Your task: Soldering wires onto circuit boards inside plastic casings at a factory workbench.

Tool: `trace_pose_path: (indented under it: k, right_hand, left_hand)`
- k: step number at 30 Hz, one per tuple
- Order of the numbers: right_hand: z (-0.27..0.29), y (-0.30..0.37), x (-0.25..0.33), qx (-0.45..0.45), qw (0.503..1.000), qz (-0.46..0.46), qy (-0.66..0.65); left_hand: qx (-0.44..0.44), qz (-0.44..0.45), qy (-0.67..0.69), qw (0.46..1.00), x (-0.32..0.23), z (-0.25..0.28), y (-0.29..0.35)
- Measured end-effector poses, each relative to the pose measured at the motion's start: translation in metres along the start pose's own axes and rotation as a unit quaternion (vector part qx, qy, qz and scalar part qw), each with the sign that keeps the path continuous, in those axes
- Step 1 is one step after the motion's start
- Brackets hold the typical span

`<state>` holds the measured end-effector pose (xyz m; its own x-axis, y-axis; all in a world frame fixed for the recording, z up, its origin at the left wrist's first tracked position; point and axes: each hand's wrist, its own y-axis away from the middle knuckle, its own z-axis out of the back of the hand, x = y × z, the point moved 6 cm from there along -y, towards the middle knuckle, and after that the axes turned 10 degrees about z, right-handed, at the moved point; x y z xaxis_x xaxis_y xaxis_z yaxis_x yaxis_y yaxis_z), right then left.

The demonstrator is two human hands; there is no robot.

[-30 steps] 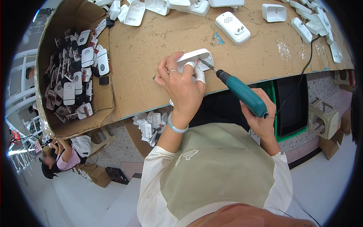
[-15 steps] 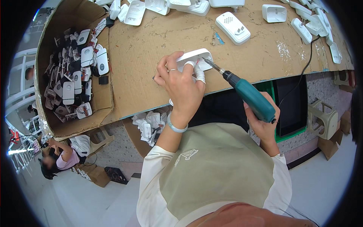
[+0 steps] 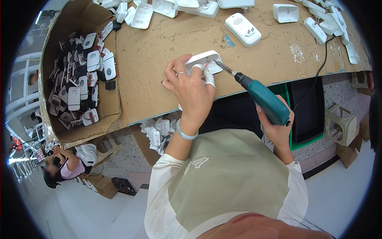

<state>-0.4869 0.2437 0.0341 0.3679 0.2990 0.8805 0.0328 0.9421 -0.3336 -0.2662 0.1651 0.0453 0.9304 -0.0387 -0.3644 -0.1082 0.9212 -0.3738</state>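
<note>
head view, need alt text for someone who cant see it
A left hand presses a white plastic casing onto a cardboard-covered table while the right hand drives a teal electric screwdriver into it. More white casings lie beyond.

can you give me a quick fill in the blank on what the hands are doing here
1. The right hand holds a ____ screwdriver by its handle.
2. The left hand pins a ____ casing to the cardboard.
3. The screwdriver's tip meets the casing from the person's ____ side.
4. The box of parts lies to the person's ____.

Missing words: teal; white; right; left
</note>
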Motion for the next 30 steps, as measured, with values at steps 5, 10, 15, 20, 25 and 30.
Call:
trace_pose_path:
  k: [5,10,15,20,25,30]
  right_hand:
    - [-0.001,-0.001,-0.001,-0.002,1.0,-0.007,-0.002]
    - [-0.003,-0.006,0.0,-0.003,1.0,-0.003,0.003]
    - [-0.009,-0.01,-0.005,-0.011,1.0,0.004,-0.026]
    - [-0.013,-0.014,-0.004,0.01,0.999,0.029,-0.021]
    - [-0.014,-0.014,-0.009,0.007,0.999,0.031,-0.021]
    - [-0.014,-0.016,-0.006,0.023,0.998,0.05,0.0]
  left_hand:
    - [-0.011,0.008,0.007,1.0,0.0,-0.002,0.001]
    - [-0.021,0.012,0.024,0.999,0.002,-0.002,0.002]
    - [-0.017,0.008,0.018,1.0,0.002,-0.003,-0.001]
    - [-0.021,0.017,0.025,0.999,0.001,-0.004,-0.002]
    - [-0.026,0.017,0.015,0.999,0.001,-0.006,-0.004]
    - [-0.018,0.021,0.006,1.0,-0.001,-0.005,-0.006]
